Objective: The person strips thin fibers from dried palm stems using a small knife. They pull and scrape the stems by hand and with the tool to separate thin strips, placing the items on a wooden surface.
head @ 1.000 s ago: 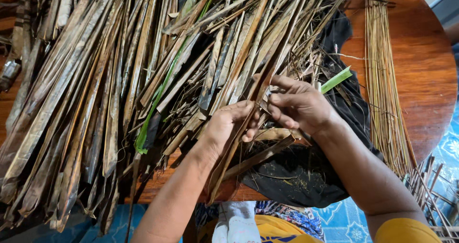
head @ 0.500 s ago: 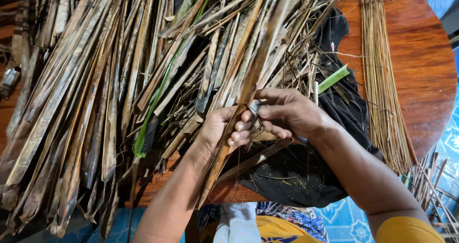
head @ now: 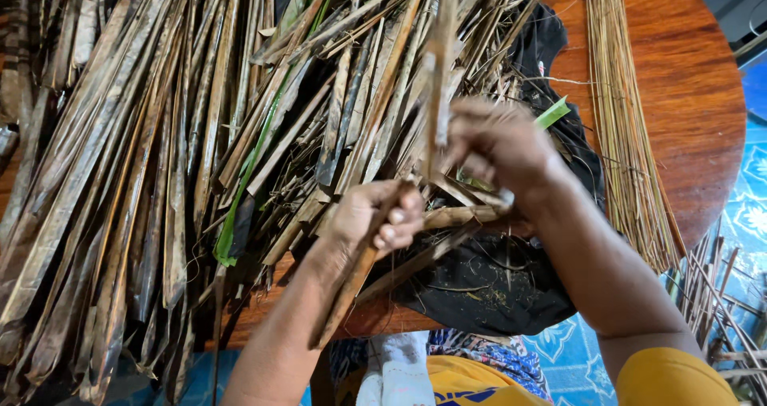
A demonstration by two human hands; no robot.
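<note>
My left hand [head: 374, 216] grips the lower part of a long dry brown leaf strip [head: 351, 282], which runs from near my lap up through the fist. My right hand [head: 497, 146] is blurred with motion, raised above the left hand and closed on the strip's upper part [head: 439, 94]; a small pale tool tip shows under it at the wrist side. Both hands hover over a large heap of dry palm leaves [head: 160, 150] spread across a round wooden table [head: 687, 94].
A black cloth [head: 487, 286] with leaf crumbs lies under my hands. A bundle of thin pale leaf ribs [head: 623, 134] lies on the table's right side. More sticks [head: 719, 294] lean off the table's right edge above a blue patterned floor.
My right hand has risen and slid up along the strip, away from the left hand, and the strip's upper part now stands more upright. My left hand has shifted slightly lower.
</note>
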